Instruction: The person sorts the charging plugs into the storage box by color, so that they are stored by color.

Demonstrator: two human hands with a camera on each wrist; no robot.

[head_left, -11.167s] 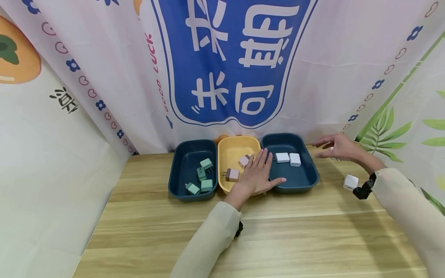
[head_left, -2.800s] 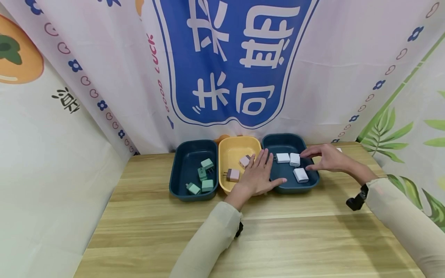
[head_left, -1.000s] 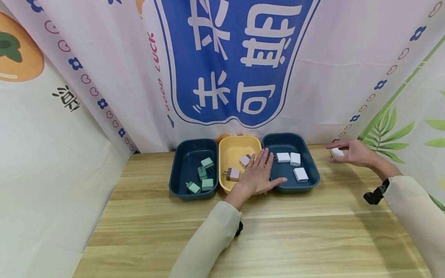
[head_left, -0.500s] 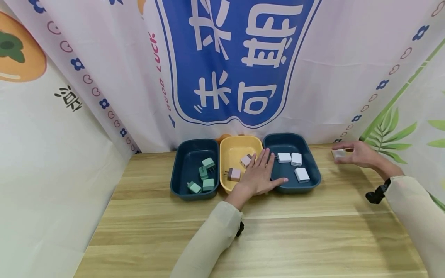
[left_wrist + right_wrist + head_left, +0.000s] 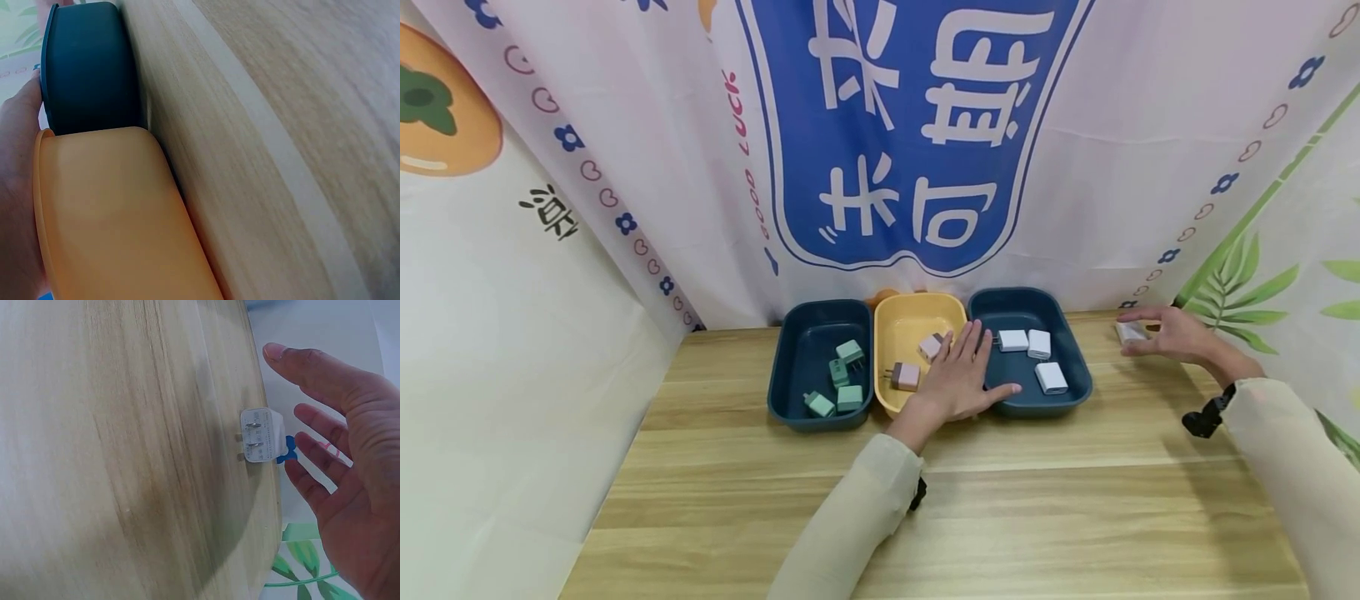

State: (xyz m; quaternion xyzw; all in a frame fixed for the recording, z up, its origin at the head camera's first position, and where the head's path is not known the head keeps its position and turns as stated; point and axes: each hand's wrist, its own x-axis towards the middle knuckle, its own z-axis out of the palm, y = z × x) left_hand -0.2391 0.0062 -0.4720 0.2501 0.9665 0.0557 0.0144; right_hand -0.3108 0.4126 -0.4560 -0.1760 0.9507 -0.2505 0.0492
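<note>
My left hand (image 5: 957, 379) lies flat with spread fingers across the adjoining rims of the yellow bin (image 5: 887, 312) and the right dark-blue bin (image 5: 1078, 367). It partly covers the pink chargers in the yellow one. Three white chargers (image 5: 1051, 377) are in the right bin. Over at the right, my right hand (image 5: 1176, 337) is held around a white charger (image 5: 261, 434) near the table's back edge. In the right wrist view its thumb and fingers are apart, with a gap to that charger. The charger's metal prongs point toward the table's middle.
Another dark-blue bin (image 5: 775, 392) at the left holds several green chargers (image 5: 850, 397). All the bins stand side by side against the printed curtain (image 5: 1075, 208) behind the wooden table (image 5: 1000, 517).
A white charger from the right of the table has joined the two in the right bin. My right hand then moved right, from that bin to another white charger. The left hand stays put.
</note>
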